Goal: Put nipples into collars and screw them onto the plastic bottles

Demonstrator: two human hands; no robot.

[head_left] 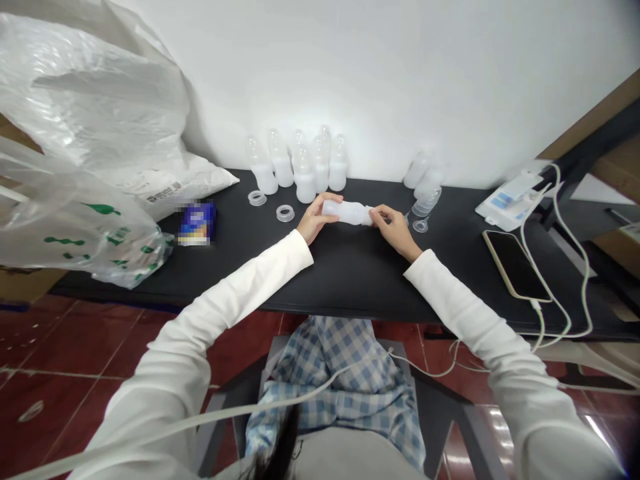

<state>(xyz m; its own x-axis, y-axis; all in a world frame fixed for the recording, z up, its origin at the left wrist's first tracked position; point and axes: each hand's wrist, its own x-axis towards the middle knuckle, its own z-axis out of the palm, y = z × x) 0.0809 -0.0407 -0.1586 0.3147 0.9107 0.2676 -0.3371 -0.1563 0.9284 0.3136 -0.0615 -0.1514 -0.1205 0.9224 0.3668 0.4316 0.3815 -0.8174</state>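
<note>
A white translucent baby bottle [351, 213] lies sideways in the air above the black table, held between both hands. My left hand [316, 217] wraps round its base end. At the neck end, the fingers of my right hand [391, 227] are closed on the bottle's rim; any small part under those fingertips is hidden. Beyond my left hand stand several capped baby bottles [305, 180] in a cluster. Two clear collar rings, one ring [285, 213] nearer and another ring [257, 198] farther, lie left of that hand. Right of my right hand is a clear teat [421, 226].
More bottles [417, 170] and stacked clear caps [427, 201] stand at the back right. A phone [515, 265] on a cable and a white-blue packet [513, 200] lie farther right. Plastic bags [100, 100] and a blue packet [197, 223] occupy the left side. A white wall rises behind.
</note>
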